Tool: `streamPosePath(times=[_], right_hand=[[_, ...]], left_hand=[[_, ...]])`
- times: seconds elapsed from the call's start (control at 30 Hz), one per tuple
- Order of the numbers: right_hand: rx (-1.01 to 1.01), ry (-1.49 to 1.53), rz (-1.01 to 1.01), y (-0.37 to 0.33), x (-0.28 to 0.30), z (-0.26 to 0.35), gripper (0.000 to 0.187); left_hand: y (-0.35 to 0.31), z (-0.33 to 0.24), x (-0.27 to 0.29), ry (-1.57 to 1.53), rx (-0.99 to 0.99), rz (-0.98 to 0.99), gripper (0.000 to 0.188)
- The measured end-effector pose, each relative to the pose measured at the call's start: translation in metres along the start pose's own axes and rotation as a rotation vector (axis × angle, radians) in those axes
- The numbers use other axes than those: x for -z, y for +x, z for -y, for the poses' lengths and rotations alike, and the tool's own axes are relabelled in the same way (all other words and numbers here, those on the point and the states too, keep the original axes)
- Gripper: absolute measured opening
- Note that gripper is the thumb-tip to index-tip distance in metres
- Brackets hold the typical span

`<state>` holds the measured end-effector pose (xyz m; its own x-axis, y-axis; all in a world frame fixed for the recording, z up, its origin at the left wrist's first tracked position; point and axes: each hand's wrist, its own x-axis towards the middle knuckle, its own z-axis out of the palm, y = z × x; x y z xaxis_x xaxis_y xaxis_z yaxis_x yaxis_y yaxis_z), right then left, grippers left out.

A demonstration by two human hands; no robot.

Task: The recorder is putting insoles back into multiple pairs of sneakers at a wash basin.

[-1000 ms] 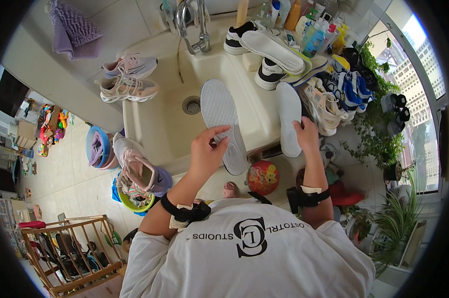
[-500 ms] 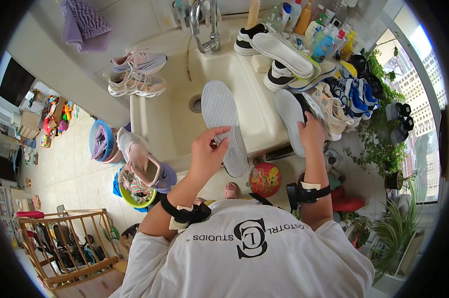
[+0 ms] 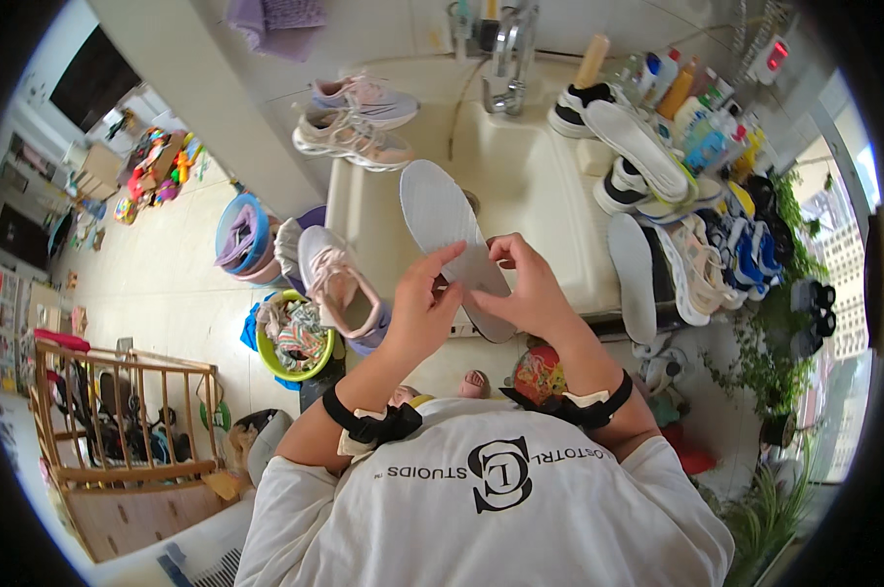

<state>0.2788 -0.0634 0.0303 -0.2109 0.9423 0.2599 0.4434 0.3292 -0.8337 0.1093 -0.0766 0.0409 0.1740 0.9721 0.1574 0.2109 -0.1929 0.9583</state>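
A pale grey insole (image 3: 442, 210) is held up in front of me over the sink's near edge, its toe end pointing away and to the left. My left hand (image 3: 430, 298) pinches it by its left side. My right hand (image 3: 532, 289) is closed on its right edge, thumb across the lower part. On the sink's right rim lies another light grey insole (image 3: 632, 279), with a dark insole (image 3: 663, 269) partly under it.
The cream sink (image 3: 544, 196) has a metal faucet (image 3: 508, 73) behind it. Pale sneakers (image 3: 349, 137) stand on its left rim; several shoes (image 3: 701, 259) and bottles (image 3: 701, 127) crowd the right. Left below are a pink shoe (image 3: 339, 284) and a green basin (image 3: 300, 367) of cloth.
My right hand has left the insoles on the right rim and come over to the insole in my left hand. The view has shifted, so the sink sits further right.
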Motion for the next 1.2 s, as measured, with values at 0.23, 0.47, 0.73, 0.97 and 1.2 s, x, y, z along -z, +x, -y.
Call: streamPosePath(times=[0.23,0.47,0.73,0.97,1.2], right_hand=[[-0.026,-0.132,0.155,0.021,-0.05,0.037,0.062],[0.113,-0.116,0.145,0.034,-0.082,0.041,0.048],[-0.094,0.141,0.19,0.037,-0.082,0.012,0.031],[-0.456,0.561,0.39,0.042,-0.064,0.038,0.025],[-0.451,0.493,0.505,0.038,-0.046,0.051,0.033]], left_hand=[[-0.02,0.011,0.044,-0.015,0.067,-0.019,0.049],[-0.032,0.023,0.07,-0.143,-0.018,-0.041,0.042],[-0.031,0.036,0.112,0.844,-0.28,-0.172,0.018],[-0.025,0.049,0.106,1.204,-0.111,-0.139,0.018],[-0.016,0.064,0.109,1.28,-0.256,-0.157,0.016]])
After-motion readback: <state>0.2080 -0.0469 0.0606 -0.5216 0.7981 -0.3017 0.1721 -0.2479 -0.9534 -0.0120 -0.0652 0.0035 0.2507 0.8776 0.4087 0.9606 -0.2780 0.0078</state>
